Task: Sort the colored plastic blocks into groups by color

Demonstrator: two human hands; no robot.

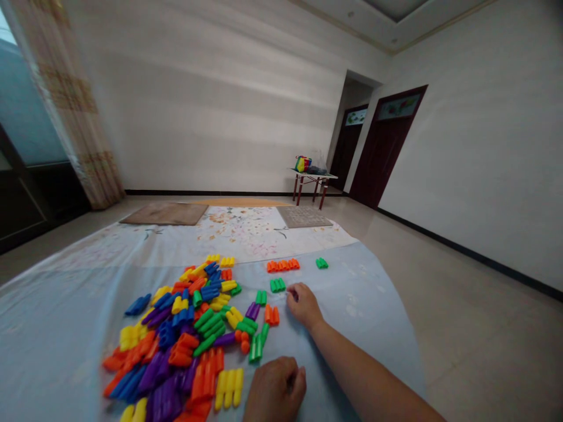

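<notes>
My right hand [303,303] rests on the blue part of the tablecloth, its fingers curled in and nothing showing between them. Just left of its fingertips lies a green bullet-shaped plastic building block [277,285], with a small gap between. My left hand [276,391] is at the near edge of the view, curled into a loose fist with no block visible in it. Beside it on the left is a yellow block [229,389]. A green block [255,348] lies just beyond that hand, and an orange block [271,315] sits left of my right wrist.
A heap of mixed blocks [167,334] covers the table's left middle. Farther back are a row of orange blocks [282,265] and a lone green block [322,263]. Two mats [167,214] lie on the far side. A small table [314,174] stands by the wall.
</notes>
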